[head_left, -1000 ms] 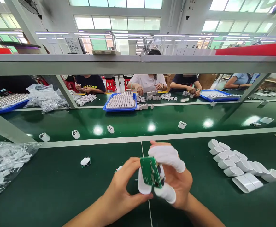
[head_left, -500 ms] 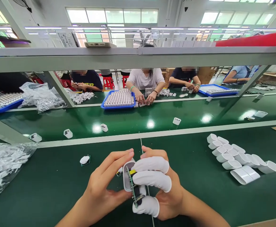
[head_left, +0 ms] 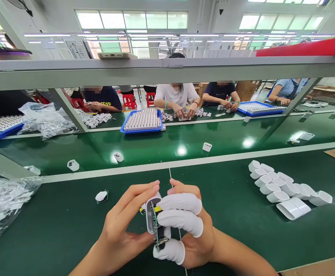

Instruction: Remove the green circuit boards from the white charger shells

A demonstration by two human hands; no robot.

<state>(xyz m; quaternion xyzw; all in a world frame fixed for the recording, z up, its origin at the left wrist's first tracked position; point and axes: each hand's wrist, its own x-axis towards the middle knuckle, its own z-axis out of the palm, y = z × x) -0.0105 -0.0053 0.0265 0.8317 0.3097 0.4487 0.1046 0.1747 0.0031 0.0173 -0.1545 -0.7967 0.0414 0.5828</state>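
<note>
My left hand is closed around a white plastic housing, its open end turned to the right. Between the fingers of my right hand, three of them in white finger cots, is a green circuit board with dark parts and a yellow piece. The board stands on edge at the housing's mouth; how far it reaches inside is hidden. Another circuit board with a white round part lies on the bench left of my hands. Partly behind my left fingers is a small piece with yellow on it.
Several empty white housings stand grouped at right. A plastic bag of white parts lies at left. Beyond the pale rail, filled housings sit on the green belt. Co-workers sit opposite by a blue tray. A shelf beam crosses above.
Both hands keep their grip on the housing and the board, which sit slightly further left in view. The filled housings on the belt have shifted left. The co-worker opposite has moved their hands right.
</note>
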